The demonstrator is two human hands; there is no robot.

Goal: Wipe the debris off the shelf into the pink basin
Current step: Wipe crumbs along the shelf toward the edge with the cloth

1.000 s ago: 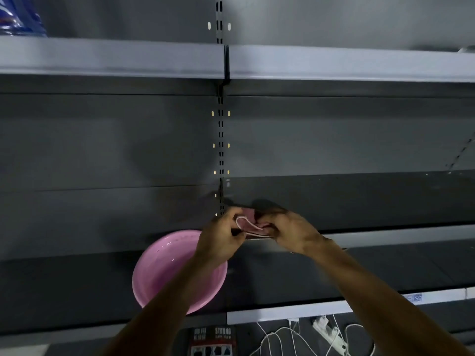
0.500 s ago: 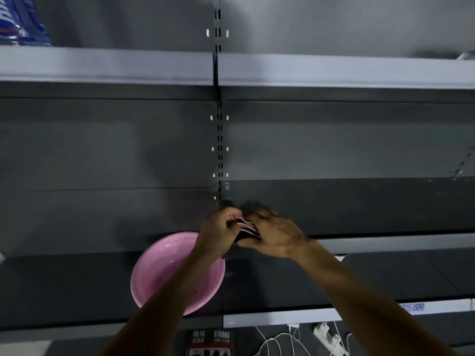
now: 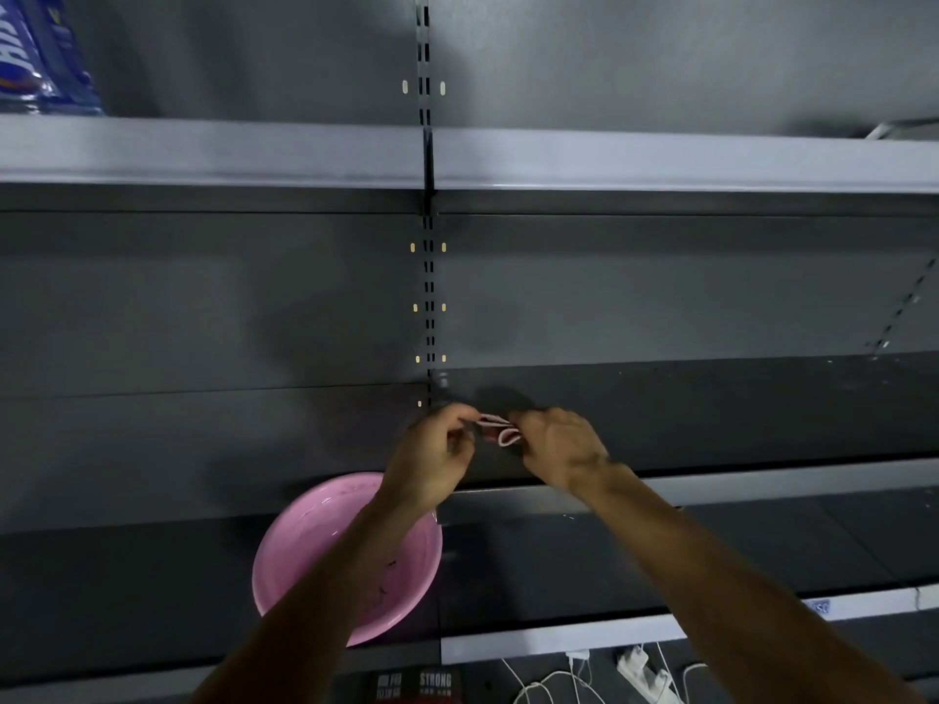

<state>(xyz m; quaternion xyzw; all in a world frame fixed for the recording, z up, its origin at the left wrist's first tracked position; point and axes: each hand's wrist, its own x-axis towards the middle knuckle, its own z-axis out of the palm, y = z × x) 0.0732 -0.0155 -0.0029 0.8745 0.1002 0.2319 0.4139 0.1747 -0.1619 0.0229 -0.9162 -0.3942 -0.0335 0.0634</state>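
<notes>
Round smooth pink plastic basin [image 3: 305, 561] sits on the lower shelf [image 3: 559, 566], half hidden under the left forearm [image 3: 325, 602]. Left hand [image 3: 432, 459] and right hand [image 3: 559, 449] both pinch a folded pink cloth [image 3: 500, 431] over the matte dark metal shelf [image 3: 737, 414].

- basin [image 3: 310, 541]: pink, with dark specks inside
- cloth [image 3: 500, 429]: pink, with a white edge
- shelf [image 3: 711, 414]: dark grey, with a pale grey front strip
- bag [image 3: 35, 58]: blue, with white lettering
- cables [image 3: 554, 683]: white
</notes>
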